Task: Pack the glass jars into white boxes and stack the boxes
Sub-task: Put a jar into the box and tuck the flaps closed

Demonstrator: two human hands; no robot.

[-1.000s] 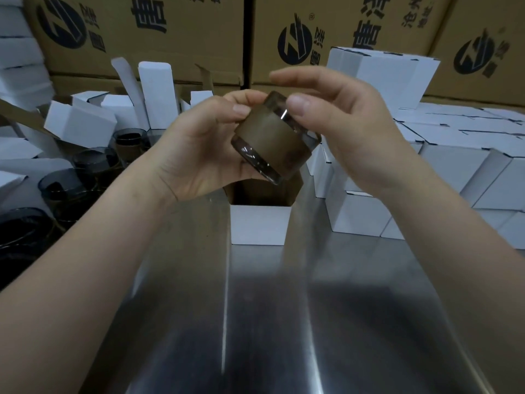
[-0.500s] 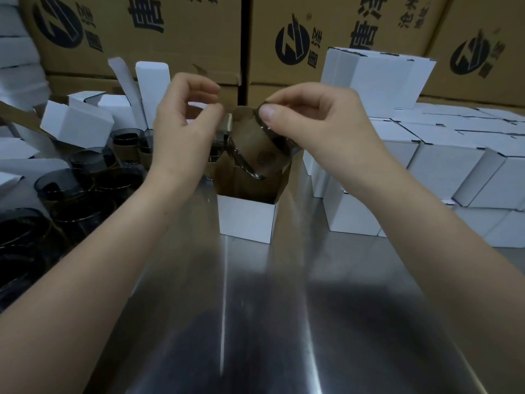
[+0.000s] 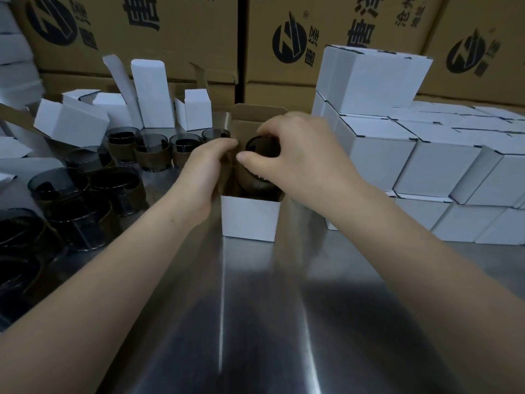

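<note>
Plainly midway, with closed white boxes stacked at the frame's right and many unpacked jars waiting at left, the right hand reaches down, curled fingers gripping a glass jar partway inside the open box at centre, whose left wall the left hand pinches.

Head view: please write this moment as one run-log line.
right hand: grips dark glass jar, partly inside open white cardboard box | left hand: holds box flap

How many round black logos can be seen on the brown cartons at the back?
3 logos: one top left, one in the middle, one top right. Others may be hidden behind the stacked white boxes.
</note>
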